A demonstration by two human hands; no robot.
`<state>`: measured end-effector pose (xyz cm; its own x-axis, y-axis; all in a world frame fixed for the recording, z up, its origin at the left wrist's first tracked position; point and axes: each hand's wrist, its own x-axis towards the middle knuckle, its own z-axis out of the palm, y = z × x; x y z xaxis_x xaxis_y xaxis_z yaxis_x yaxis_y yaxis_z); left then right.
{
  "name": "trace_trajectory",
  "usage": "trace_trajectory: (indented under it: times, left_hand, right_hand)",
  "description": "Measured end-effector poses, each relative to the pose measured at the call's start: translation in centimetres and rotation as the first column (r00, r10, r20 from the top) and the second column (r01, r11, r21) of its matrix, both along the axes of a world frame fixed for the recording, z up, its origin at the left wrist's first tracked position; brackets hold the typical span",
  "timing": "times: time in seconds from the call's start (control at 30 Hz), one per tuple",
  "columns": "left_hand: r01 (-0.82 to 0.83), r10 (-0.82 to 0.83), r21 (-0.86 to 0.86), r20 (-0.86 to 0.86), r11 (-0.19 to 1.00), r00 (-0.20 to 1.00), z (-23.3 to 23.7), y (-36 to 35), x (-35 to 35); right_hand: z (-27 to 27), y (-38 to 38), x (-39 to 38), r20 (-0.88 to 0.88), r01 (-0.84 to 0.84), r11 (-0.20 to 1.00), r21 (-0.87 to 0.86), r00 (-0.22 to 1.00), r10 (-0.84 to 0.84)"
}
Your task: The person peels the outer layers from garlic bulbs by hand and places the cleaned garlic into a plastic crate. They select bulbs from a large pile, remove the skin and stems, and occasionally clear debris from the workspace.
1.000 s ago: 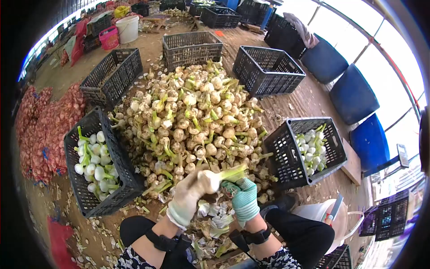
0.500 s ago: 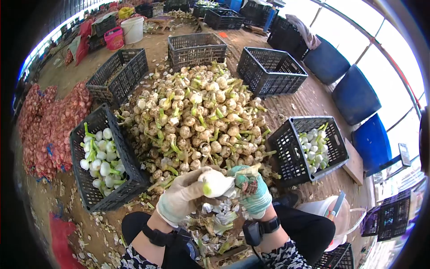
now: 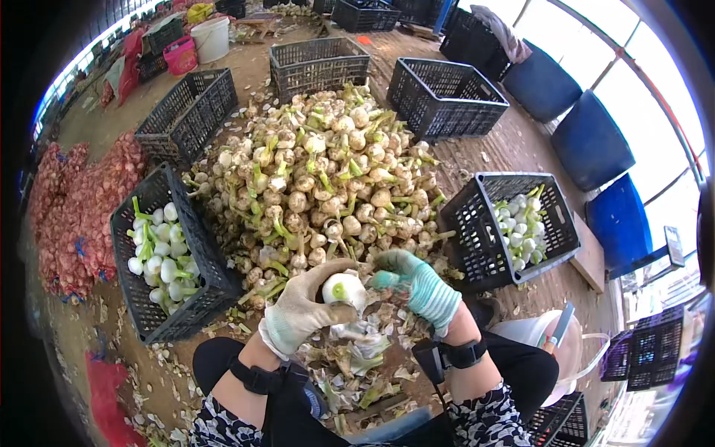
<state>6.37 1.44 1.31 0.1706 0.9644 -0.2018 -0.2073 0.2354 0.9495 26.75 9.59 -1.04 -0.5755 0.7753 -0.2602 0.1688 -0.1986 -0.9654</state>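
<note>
My left hand (image 3: pixel 309 304), in a cream glove, is closed around a peeled white onion (image 3: pixel 345 290). A green spot on the onion faces me. Just to its right is my right hand (image 3: pixel 424 289), in a green-and-white striped glove, its fingers bent but apart and no longer touching the onion. Below the hands, loose onion skins (image 3: pixel 361 350) lie in a heap on the floor between my knees. Directly beyond the hands rises a large pile of unpeeled onions (image 3: pixel 320 179), brownish, many with green shoots.
Peeled onions lie in the left black crate (image 3: pixel 212 290) and the right black crate (image 3: pixel 477 257). More black crates (image 3: pixel 447 104) stand behind the pile. Red mesh sacks (image 3: pixel 89 216) are at left. A white bucket (image 3: pixel 521 331) with a knife (image 3: pixel 558 328) sits by my right knee.
My right hand has come off the onion and moved slightly right and up; the pale strip it held no longer shows in it. My left hand has turned the onion's green spot toward me.
</note>
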Motion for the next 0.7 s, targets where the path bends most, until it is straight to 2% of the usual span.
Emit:
trace_trajectory:
  times: [0.03, 0.1, 0.13, 0.17, 0.23, 0.3, 0.37, 0.4, 0.43, 0.47, 0.5, 0.6, 0.63, 0.67, 0.7]
  left_hand:
    - [0.003, -0.003, 0.001, 0.0, 1.0, 1.0, 0.2, 0.0, 0.3]
    - [-0.021, 0.02, 0.004, 0.145, 1.0, 0.989, 0.7, 0.0, 0.8]
    - [-0.025, 0.032, -0.043, 0.164, 0.999, 0.986, 1.3, -0.1, 0.6]
    - [-0.025, 0.031, -0.038, 0.163, 0.999, 0.986, 1.0, 0.0, 0.6]
    - [-0.079, 0.081, -0.04, 0.068, 0.996, 0.994, -0.1, 0.2, 0.7]
    - [-0.126, 0.128, -0.043, 0.055, 0.991, 0.99, -0.5, 0.3, 0.7]
    - [-0.121, 0.121, -0.052, 0.0, 0.991, 0.993, -0.9, 0.6, 0.5]
    - [-0.118, 0.118, -0.049, -0.005, 0.992, 0.993, -0.8, 0.7, 0.4]
    - [-0.101, 0.1, -0.071, -0.027, 0.992, 0.995, -0.7, 0.6, 0.3]
    - [-0.086, 0.082, -0.095, -0.047, 0.992, 0.996, -0.6, 0.6, 0.3]
    - [-0.085, 0.08, -0.097, -0.049, 0.992, 0.996, -0.4, 0.5, 0.4]
    - [-0.047, 0.053, -0.126, 0.044, 0.991, 0.998, -0.5, 0.8, 0.5]
    - [-0.147, 0.148, -0.021, 0.037, 0.989, 0.988, -1.6, 0.7, 0.9]
    - [-0.242, 0.239, 0.083, 0.039, 0.967, 0.97, -2.3, 0.7, 1.2]
    - [-0.242, 0.239, 0.081, 0.035, 0.967, 0.97, -2.4, 0.7, 1.4]
  right_hand:
    - [0.8, 0.1, -0.2, -0.115, -0.024, 0.997, 0.071, 0.993, 0.032]
    - [2.4, -0.4, -1.3, -0.076, -0.1, 0.995, -0.005, 0.992, 0.1]
    - [3.1, -0.2, -1.2, -0.12, -0.092, 0.968, -0.233, 0.991, 0.065]
    - [3.0, 0.6, -0.8, -0.02, -0.076, 0.983, -0.164, 0.997, 0.074]
    - [2.0, 1.6, -0.5, -0.146, 0.112, 0.973, -0.202, 0.979, -0.143]
    - [2.5, 0.1, -0.3, -0.207, 0.09, 0.981, -0.173, 0.97, -0.125]
    - [2.5, -2.1, -2.2, 0.064, 0.125, 0.992, 0.022, 0.99, -0.127]
    - [1.7, -2.8, -2.5, 0.123, 0.092, 0.847, 0.524, 0.976, -0.182]
    - [1.4, -3.0, -2.5, 0.179, 0.044, 0.739, 0.673, 0.959, -0.221]
    - [2.0, -2.9, -2.8, 0.151, 0.11, 0.887, 0.448, 0.969, -0.197]
    - [2.5, -2.9, -2.9, 0.118, 0.157, 0.97, 0.187, 0.976, -0.181]
    - [-0.5, -1.8, -2.5, 0.012, 0.187, 0.957, 0.222, 0.981, -0.194]
    - [-0.7, -2.1, -2.7, 0.011, 0.185, 0.958, 0.221, 0.981, -0.192]
    - [-0.8, -2.7, -2.9, -0.083, 0.251, 0.959, 0.133, 0.967, -0.241]
    - [-0.2, -3.2, -3.2, -0.171, 0.307, 0.951, 0.038, 0.94, -0.296]
